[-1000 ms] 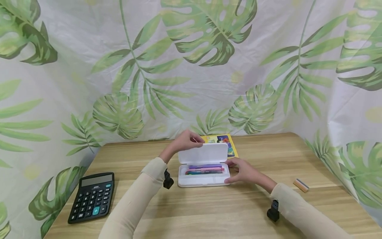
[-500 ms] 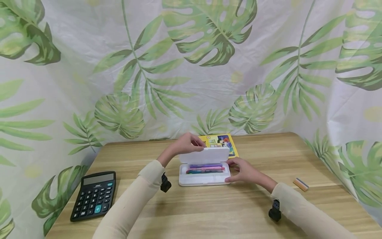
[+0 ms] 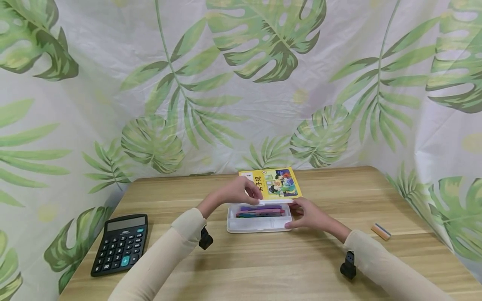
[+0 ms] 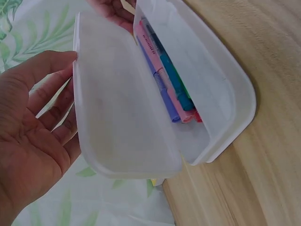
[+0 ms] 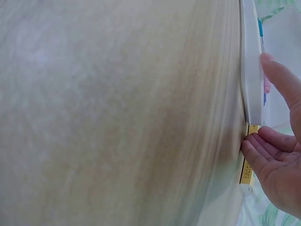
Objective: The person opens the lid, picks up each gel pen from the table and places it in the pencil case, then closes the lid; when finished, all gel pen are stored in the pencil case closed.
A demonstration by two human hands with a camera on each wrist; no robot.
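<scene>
A white pencil case (image 3: 248,227) lies on the wooden table with its lid (image 4: 115,103) partly raised. In the head view the lid appears nearly edge-on. My left hand (image 3: 239,192) pinches the lid's free edge, thumb on one face and fingers behind. Around the right end of the case, my right hand (image 3: 310,216) holds it, with the thumb at the front corner and the fingers toward the back. Several pens (image 4: 162,77), purple, pink and teal among them, rest in the case's rear compartment. In the right wrist view, the thumb (image 5: 277,75) touches the case's rim.
Behind the case lies a yellow picture book (image 3: 280,184). A black calculator (image 3: 122,242) is at the table's left side. A small orange, white and blue striped eraser-like block (image 3: 381,231) lies to the right. A leaf-patterned curtain (image 3: 241,83) hangs behind the table.
My left hand has swung the lid forward and down from near upright, uncovering more of the book behind. My right hand has stayed at the case's right end.
</scene>
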